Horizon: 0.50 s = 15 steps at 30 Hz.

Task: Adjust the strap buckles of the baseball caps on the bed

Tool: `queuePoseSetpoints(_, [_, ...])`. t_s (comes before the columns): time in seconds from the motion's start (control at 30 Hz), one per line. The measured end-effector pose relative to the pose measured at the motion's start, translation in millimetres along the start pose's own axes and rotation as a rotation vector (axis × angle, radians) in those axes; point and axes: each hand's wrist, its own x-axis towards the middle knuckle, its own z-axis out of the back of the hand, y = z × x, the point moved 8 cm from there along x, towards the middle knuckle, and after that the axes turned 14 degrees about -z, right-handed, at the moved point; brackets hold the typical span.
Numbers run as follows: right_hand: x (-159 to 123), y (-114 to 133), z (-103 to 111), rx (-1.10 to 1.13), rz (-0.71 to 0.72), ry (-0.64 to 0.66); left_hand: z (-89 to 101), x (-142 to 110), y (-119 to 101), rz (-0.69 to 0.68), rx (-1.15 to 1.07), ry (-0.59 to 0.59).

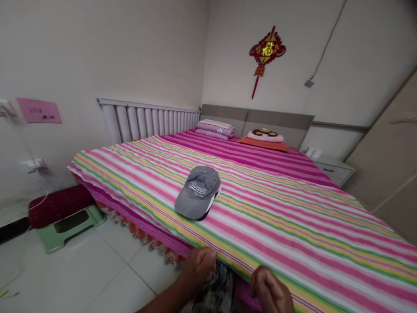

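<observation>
- Left hand [201,264] is resting at the foot edge of the bed [137,221], its fingers folded in against the hem of the striped sheet [293,226]; whether cloth is being pinched, I cannot tell.
- Right hand [273,288] is sitting farther right along the same edge, knuckles up, fingers curled — again the grip on the hem is not showing clearly.
- Striped sheet is covering the foot half of the bed, reaching the foot-left corner and overhanging the foot edge.
- Gray cap [198,191] is lying on the sheet, just in from the foot edge, beyond the left hand and well apart from both hands; its brim is pointing toward that edge, white lettering facing up.
- Magenta cover [208,150] is showing between the sheet and the head edge.
- Folded purple bedding [215,129] is sitting near the head-left corner; a pink pillow [265,137] is lying on orange cloth [264,145] farther right along the head edge.
- Green stool [73,227] is standing on the floor by the foot-left corner — a dark red cushion [60,204] is covering its top.
</observation>
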Motion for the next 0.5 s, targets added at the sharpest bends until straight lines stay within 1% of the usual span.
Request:
queuePoseSetpoints(0.03, [4,11,6,0.13,-0.025,0.005,1.3,13,-21,-0.062,0.019,0.006])
queuePoseSetpoints(0.1, [11,34,14,0.353,-0.051,0.065,1.5,36,-57,-0.133,0.036,0.027])
queuePoseSetpoints(0.13, [15,43,18,0.426,-0.083,0.073,2.8,46,-70,-0.157,0.046,0.013])
queuePoseSetpoints(0.2, [22,61,26,0.52,-0.107,0.077,2.9,61,-89,-0.165,0.046,0.001])
queuePoseSetpoints(0.3, [30,82,39,0.577,-0.097,0.054,0.3,74,-103,-0.167,0.042,-0.019])
queuePoseSetpoints(0.37, [35,90,46,0.608,-0.083,0.043,-5.0,79,-108,-0.187,0.051,-0.009])
queuePoseSetpoints(0.43, [39,93,50,0.64,-0.076,0.039,-12.1,82,-109,-0.206,0.063,0.018])
queuePoseSetpoints(0.5, [42,92,50,0.655,-0.081,0.045,-18.3,84,-106,-0.213,0.073,0.04])
